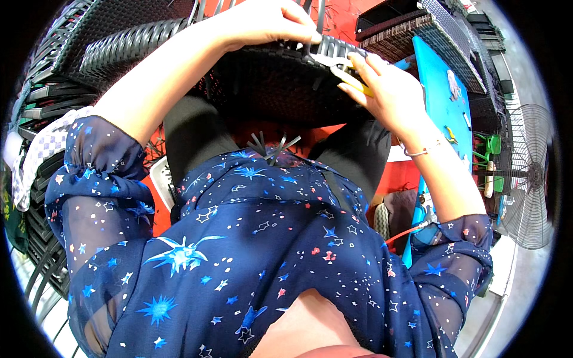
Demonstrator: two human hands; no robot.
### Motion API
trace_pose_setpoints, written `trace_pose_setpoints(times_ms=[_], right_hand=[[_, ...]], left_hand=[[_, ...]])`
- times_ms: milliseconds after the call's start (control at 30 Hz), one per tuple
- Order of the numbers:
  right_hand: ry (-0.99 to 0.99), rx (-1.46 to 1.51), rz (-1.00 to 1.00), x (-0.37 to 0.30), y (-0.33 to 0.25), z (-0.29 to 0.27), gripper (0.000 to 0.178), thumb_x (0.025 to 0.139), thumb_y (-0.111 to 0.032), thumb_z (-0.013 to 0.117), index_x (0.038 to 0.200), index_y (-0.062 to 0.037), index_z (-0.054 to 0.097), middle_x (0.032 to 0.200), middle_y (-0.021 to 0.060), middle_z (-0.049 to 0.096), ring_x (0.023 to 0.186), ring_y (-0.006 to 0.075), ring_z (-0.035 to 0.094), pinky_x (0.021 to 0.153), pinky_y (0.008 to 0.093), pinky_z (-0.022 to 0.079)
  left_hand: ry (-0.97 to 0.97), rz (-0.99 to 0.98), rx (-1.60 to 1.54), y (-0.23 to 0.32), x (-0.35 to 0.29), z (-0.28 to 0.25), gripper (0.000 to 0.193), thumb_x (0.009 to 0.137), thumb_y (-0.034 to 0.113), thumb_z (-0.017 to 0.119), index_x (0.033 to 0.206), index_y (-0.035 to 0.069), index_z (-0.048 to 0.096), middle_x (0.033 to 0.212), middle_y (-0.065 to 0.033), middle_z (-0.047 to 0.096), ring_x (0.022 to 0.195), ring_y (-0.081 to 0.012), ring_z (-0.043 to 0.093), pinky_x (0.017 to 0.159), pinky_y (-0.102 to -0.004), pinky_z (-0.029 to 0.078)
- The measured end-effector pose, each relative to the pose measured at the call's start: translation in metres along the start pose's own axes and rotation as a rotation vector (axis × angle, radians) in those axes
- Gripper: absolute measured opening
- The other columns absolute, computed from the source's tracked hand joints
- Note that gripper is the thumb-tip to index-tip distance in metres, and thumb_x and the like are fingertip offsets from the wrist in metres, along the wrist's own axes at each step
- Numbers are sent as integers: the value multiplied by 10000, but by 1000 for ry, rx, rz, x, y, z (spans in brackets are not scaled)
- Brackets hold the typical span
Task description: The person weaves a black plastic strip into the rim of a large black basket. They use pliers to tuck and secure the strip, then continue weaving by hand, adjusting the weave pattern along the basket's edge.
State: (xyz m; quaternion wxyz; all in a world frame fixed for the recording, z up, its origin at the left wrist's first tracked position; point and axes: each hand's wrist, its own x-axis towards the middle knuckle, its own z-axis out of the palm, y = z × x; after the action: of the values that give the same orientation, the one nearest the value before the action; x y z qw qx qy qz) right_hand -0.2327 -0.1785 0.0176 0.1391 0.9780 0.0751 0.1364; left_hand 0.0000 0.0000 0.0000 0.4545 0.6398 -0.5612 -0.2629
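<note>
A black woven wicker piece [262, 83], its rim wrapped in strips, lies across my lap at the top of the head view. My left hand [265, 22] is closed at its rim, pinching a flat black strip [321, 19] that runs upward. In my right hand [391, 89] is a pair of yellow-handled snips [353, 80]. Their metal jaws point left and touch or nearly touch the rim, close to my left fingertips. Whether the jaws are around a strip I cannot tell.
A blue board [439, 77] with small items stands at my right, beside stacked woven pieces [412, 36]. A fan [531, 173] is farther right. More black wicker and strips [45, 101] crowd the left. Strip scraps lie on the red floor [343, 18].
</note>
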Motion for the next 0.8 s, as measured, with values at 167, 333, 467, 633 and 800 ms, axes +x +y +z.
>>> trace_pose_setpoints(times_ms=[167, 333, 467, 633, 800], right_hand=[[163, 88, 21, -6, 2, 4, 491, 886, -417, 759, 1237, -95, 640, 943, 85, 633, 785, 278, 675, 676, 384, 553], [122, 127, 60, -15, 8, -4, 531, 866, -414, 780, 1277, -97, 667, 941, 79, 638, 782, 275, 672, 690, 369, 551], [81, 149, 119, -16, 8, -9, 553, 859, -404, 785, 1306, -100, 666, 972, 84, 645, 808, 284, 674, 726, 371, 551], [50, 181, 135, -8, 11, -14, 551, 870, -419, 771, 1293, -82, 669, 941, 89, 635, 782, 288, 674, 702, 376, 548], [40, 181, 128, -6, 10, -18, 549, 875, -406, 772, 1295, -71, 663, 941, 96, 628, 781, 295, 671, 701, 381, 546]], left_hand=[[133, -116, -269, 2, -6, -7, 230, 913, 265, 768, 981, 46, 783, 824, -22, 731, 726, -162, 655, 694, -332, 520], [-251, 379, 507, 28, -69, 31, 227, 877, 307, 743, 854, 81, 748, 818, -65, 699, 799, -267, 676, 794, -392, 530], [-281, 303, 708, 51, -75, 31, 287, 889, 377, 730, 862, 91, 748, 787, -94, 670, 761, -312, 681, 683, -443, 538], [302, 370, 815, 38, -18, -21, 213, 911, 269, 728, 974, 69, 771, 864, -94, 710, 821, -277, 695, 746, -395, 546], [311, 272, 844, 18, 8, -8, 278, 903, 330, 695, 991, 75, 763, 975, -157, 674, 958, -350, 663, 853, -458, 538]])
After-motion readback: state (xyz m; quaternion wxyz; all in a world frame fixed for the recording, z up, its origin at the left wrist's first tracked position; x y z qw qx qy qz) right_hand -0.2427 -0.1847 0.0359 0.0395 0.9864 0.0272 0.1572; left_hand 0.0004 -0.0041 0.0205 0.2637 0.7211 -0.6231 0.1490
